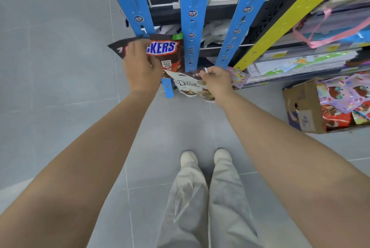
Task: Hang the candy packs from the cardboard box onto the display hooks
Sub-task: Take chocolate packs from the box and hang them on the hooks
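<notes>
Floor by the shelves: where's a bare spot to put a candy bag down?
Bare grey tiles lie left of the Snickers pack, and again between the shoes and the cardboard box. It is crowded at the foot of the blue strips, where the left hand grips the Snickers pack and the right hand holds the Dove pack.
</notes>
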Action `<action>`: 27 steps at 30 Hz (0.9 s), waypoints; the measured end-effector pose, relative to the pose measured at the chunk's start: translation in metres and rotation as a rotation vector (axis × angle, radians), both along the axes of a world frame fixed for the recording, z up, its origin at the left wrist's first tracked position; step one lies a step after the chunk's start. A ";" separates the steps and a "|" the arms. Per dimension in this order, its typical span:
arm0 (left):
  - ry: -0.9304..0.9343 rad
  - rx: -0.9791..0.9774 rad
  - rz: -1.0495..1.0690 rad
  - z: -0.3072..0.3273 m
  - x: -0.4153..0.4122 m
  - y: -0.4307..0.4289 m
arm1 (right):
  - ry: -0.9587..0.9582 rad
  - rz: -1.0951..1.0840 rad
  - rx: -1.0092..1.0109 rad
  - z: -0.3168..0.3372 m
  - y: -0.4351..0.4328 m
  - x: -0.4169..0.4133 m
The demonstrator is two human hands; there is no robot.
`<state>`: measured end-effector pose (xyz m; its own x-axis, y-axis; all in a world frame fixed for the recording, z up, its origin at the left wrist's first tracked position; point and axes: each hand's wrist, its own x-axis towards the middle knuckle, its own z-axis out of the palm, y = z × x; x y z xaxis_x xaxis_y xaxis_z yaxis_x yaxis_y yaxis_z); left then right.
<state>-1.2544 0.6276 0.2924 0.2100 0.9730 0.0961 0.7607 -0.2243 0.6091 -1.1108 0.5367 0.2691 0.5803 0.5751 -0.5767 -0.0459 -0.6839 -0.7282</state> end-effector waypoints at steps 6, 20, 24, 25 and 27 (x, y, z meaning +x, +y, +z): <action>0.290 -0.382 -0.518 -0.030 0.019 -0.043 | 0.137 0.066 0.024 -0.006 -0.046 0.018; 0.027 -0.569 0.069 -0.147 0.074 -0.050 | -0.151 0.135 -0.087 -0.123 -0.031 0.052; 0.087 -0.513 0.191 -0.189 0.087 -0.028 | -0.184 0.176 -0.071 -0.157 -0.001 0.053; 0.094 -0.498 0.201 -0.197 0.089 -0.024 | -0.217 0.212 -0.084 -0.165 0.004 0.054; 0.086 -0.475 0.200 -0.215 0.095 -0.015 | -0.261 0.251 -0.094 -0.184 0.013 0.059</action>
<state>-1.1598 0.6127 0.0778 0.0033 0.9270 -0.3751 0.8121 0.2163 0.5419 -1.0519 0.5498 0.0846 0.5625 0.6696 -0.4850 0.3101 -0.7147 -0.6269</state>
